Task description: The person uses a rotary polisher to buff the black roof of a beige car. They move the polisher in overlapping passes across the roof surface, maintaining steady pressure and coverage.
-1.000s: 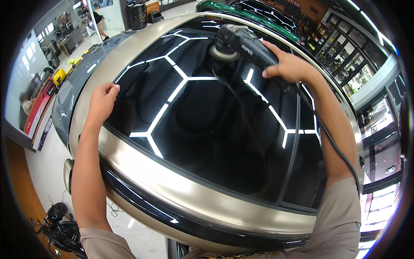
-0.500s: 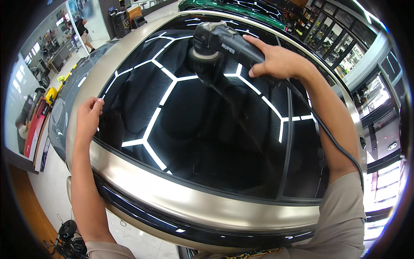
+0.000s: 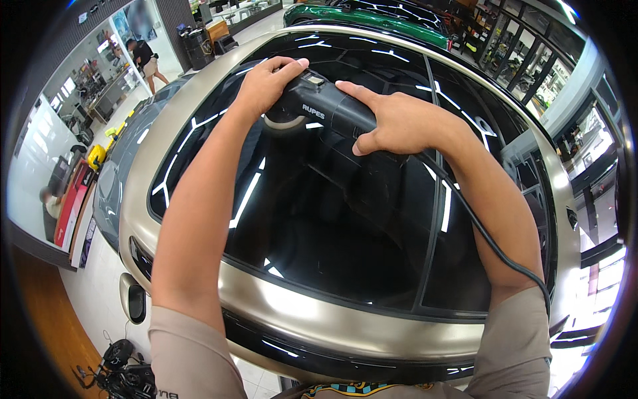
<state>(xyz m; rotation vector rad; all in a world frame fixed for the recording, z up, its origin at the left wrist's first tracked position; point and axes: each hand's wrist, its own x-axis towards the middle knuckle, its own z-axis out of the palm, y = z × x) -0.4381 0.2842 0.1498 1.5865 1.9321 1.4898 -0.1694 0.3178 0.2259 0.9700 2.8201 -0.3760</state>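
Note:
A black power polisher (image 3: pixel 335 113) rests over the glossy black glass roof (image 3: pixel 325 233) of a satin gold car. Its round, pale-edged pad (image 3: pixel 286 124) sits against the glass under the tool's head. Wrapped round the rear body of the polisher is my right hand (image 3: pixel 415 123), with the thumb on the near side. My left hand (image 3: pixel 269 86) is closed over the head of the tool, its fingers curled on top. From the tool's rear end a black cable (image 3: pixel 485 233) runs back along my right forearm.
The gold roof edge (image 3: pixel 299 299) curves round the near side. A wing mirror (image 3: pixel 135 299) sticks out at lower left. Beyond it stand a grey car (image 3: pixel 113 193) and a motorcycle (image 3: pixel 123 372). Behind are a green car (image 3: pixel 372 20) and a person (image 3: pixel 146 60) walking.
My left hand has come up from the roof's left edge and taken hold of the polisher's head. The polisher, in my right hand, has shifted left and nearer to me.

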